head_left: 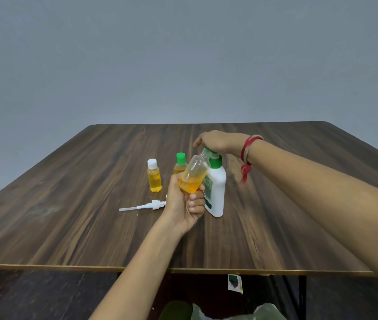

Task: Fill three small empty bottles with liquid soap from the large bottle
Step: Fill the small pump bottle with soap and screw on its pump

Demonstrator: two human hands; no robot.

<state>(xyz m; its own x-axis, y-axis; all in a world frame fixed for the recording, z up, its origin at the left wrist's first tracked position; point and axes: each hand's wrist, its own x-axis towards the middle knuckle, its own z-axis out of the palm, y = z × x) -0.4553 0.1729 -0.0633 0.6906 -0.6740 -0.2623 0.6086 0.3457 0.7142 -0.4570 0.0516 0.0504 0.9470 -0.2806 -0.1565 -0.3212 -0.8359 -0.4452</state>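
Observation:
My left hand [184, 204] holds a small clear bottle [195, 173], uncapped and tilted, its mouth up against the green pump of the large white bottle [216, 192]. Orange soap fills roughly its lower third. My right hand [215, 140] presses down on top of the green pump head, which it mostly hides. Two capped small bottles with orange soap stand to the left: one with a white cap [154, 176] and one with a green cap [180, 163], partly hidden behind my left hand.
A loose white pump with a long tube [144, 206] lies on the dark wooden table [68, 215], left of my left hand. The table's front edge runs across the lower view. Below it lie a green bag and floor clutter.

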